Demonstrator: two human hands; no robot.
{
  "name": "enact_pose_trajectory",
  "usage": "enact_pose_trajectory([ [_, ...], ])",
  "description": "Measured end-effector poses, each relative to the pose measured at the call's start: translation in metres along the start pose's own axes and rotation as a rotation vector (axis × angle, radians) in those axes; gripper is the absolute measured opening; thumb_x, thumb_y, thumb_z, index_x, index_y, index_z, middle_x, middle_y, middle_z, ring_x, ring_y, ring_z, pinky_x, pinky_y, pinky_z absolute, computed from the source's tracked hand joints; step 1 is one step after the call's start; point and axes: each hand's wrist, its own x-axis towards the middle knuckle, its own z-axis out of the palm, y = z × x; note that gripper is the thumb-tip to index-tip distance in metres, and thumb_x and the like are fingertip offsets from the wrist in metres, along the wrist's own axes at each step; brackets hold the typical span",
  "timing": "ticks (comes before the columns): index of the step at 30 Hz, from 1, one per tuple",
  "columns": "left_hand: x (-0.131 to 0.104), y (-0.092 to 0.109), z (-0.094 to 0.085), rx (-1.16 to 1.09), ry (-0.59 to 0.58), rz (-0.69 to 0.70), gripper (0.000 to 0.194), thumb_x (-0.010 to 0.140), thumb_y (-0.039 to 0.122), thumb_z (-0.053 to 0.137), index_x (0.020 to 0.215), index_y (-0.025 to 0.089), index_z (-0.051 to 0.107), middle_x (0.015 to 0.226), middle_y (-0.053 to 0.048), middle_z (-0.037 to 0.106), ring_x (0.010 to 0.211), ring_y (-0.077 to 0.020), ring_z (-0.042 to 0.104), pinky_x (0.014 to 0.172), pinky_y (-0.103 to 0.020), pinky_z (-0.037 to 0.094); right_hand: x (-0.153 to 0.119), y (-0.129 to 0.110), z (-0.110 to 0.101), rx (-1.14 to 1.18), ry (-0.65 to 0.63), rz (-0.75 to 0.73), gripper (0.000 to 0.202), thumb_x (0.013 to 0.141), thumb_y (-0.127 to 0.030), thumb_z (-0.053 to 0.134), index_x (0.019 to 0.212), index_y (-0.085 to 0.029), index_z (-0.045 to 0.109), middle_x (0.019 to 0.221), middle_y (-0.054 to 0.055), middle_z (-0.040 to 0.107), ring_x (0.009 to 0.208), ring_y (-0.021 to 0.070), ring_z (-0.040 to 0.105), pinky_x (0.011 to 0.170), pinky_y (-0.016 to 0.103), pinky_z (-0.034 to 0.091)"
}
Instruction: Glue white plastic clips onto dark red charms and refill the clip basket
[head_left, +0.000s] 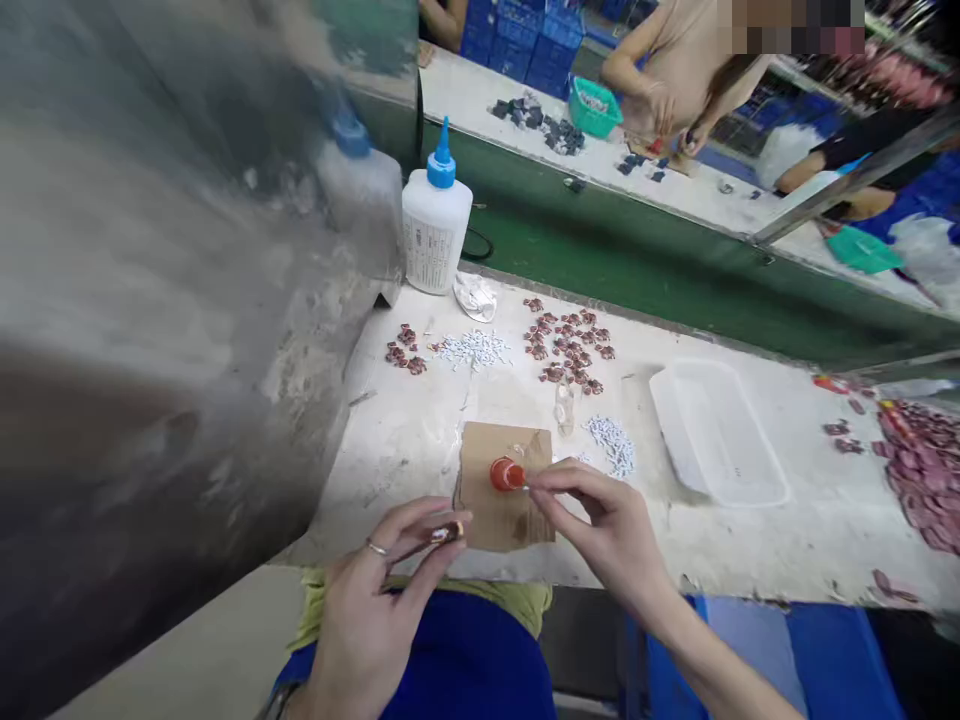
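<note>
My left hand (375, 600), with a ring on one finger, pinches a small brown figure piece (448, 534) with white marks between thumb and fingers. Thumb and forefinger of my right hand (611, 520) are pressed together on a tiny white piece (526, 487), right beside a small red cap (505, 474). That cap rests on a square of brown cardboard (487, 520). Just beyond my right hand lies a heap of tiny pale pieces (612, 445). More pale pieces (476, 349) and a cluster of brown figure pieces (571, 350) are spread farther back.
A white bottle with a blue nozzle (437, 225) stands at the back left, beside a large metal housing (225, 250). To the right are a translucent tray (724, 430) and a pile of reddish-brown parts (926, 480). Across the green partition (600, 240), another person works at a bench.
</note>
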Motion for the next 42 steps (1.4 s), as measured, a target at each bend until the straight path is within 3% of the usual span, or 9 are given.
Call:
enact_pose_trajectory([
  [4, 0.004, 0.007, 0.006, -0.022, 0.054, 0.071, 0.022, 0.085, 0.022, 0.078, 0.096, 0.042, 0.077, 0.097, 0.015, 0.078, 0.089, -0.0023, 0.075, 0.085, -0.003, 0.056, -0.015, -0.023, 0.01, 0.06, -0.017, -0.067, 0.014, 0.09, -0.013, 0.071, 0.092, -0.026, 0.077, 0.086, -0.001, 0.076, 0.083, 0.0131, 0.072, 0.074, 0.027, 0.057],
  [8, 0.004, 0.013, 0.01, -0.108, 0.044, 0.074, 0.026, 0.08, 0.018, 0.08, 0.094, 0.04, 0.077, 0.087, 0.014, 0.078, 0.077, -0.0041, 0.076, 0.077, -0.006, 0.059, -0.019, -0.039, 0.019, 0.139, -0.039, -0.135, 0.02, 0.088, -0.006, 0.07, 0.095, -0.023, 0.078, 0.09, 0.002, 0.079, 0.083, 0.0136, 0.075, 0.074, 0.027, 0.06],
  [18, 0.004, 0.018, 0.01, -0.164, 0.001, 0.059, 0.033, 0.079, 0.012, 0.079, 0.091, 0.042, 0.078, 0.089, 0.017, 0.079, 0.078, -0.0049, 0.077, 0.079, -0.006, 0.06, -0.018, -0.042, 0.023, 0.147, -0.061, -0.172, 0.021, 0.087, -0.003, 0.072, 0.099, -0.019, 0.079, 0.091, 0.004, 0.08, 0.082, 0.0128, 0.076, 0.074, 0.022, 0.062],
  [23, 0.003, 0.016, 0.008, -0.13, -0.016, 0.068, 0.038, 0.079, 0.012, 0.079, 0.094, 0.046, 0.078, 0.091, 0.019, 0.079, 0.08, -0.0019, 0.076, 0.082, -0.003, 0.057, -0.019, -0.041, 0.022, 0.018, -0.11, -0.309, 0.022, 0.089, 0.0, 0.068, 0.104, -0.014, 0.077, 0.095, 0.007, 0.077, 0.084, 0.0122, 0.075, 0.074, 0.019, 0.062],
  [28, 0.003, 0.016, 0.009, -0.112, 0.032, 0.029, 0.025, 0.077, 0.018, 0.083, 0.09, 0.039, 0.081, 0.087, 0.012, 0.08, 0.075, -0.0076, 0.077, 0.078, -0.007, 0.06, -0.024, -0.041, 0.018, -0.251, -0.142, -0.508, 0.024, 0.094, 0.001, 0.063, 0.115, -0.008, 0.071, 0.103, 0.012, 0.075, 0.092, 0.0158, 0.074, 0.079, 0.024, 0.063],
  [32, 0.007, 0.019, 0.013, -0.146, 0.041, -0.024, 0.016, 0.076, 0.022, 0.084, 0.087, 0.034, 0.083, 0.086, 0.007, 0.08, 0.073, -0.0116, 0.078, 0.076, -0.01, 0.062, -0.025, -0.043, 0.017, -0.335, -0.13, -0.593, 0.028, 0.095, 0.001, 0.061, 0.12, -0.007, 0.067, 0.104, 0.013, 0.075, 0.097, 0.0182, 0.074, 0.085, 0.027, 0.064],
  [34, 0.008, 0.02, 0.013, -0.167, 0.02, -0.06, 0.012, 0.075, 0.024, 0.084, 0.086, 0.03, 0.083, 0.084, 0.004, 0.08, 0.072, -0.0146, 0.078, 0.074, -0.012, 0.063, -0.023, -0.044, 0.015, -0.301, -0.129, -0.556, 0.029, 0.094, 0.001, 0.062, 0.12, -0.01, 0.068, 0.103, 0.012, 0.075, 0.093, 0.0165, 0.074, 0.081, 0.025, 0.064],
  [37, 0.009, 0.022, 0.012, -0.188, 0.008, -0.103, 0.011, 0.076, 0.026, 0.082, 0.087, 0.026, 0.082, 0.084, 0.002, 0.08, 0.072, -0.0179, 0.078, 0.071, -0.015, 0.064, -0.019, -0.043, 0.011, -0.136, -0.112, -0.376, 0.032, 0.092, -0.006, 0.069, 0.123, -0.016, 0.068, 0.106, 0.009, 0.074, 0.093, 0.0154, 0.074, 0.08, 0.024, 0.064],
  [42, 0.009, 0.014, 0.01, -0.144, -0.034, -0.06, 0.026, 0.082, 0.026, 0.078, 0.107, 0.029, 0.076, 0.095, 0.004, 0.081, 0.084, -0.0165, 0.079, 0.078, -0.017, 0.064, -0.012, -0.044, 0.016, 0.027, -0.164, -0.121, 0.026, 0.088, -0.021, 0.079, 0.114, -0.023, 0.074, 0.102, 0.004, 0.077, 0.093, 0.0165, 0.074, 0.083, 0.029, 0.063],
])
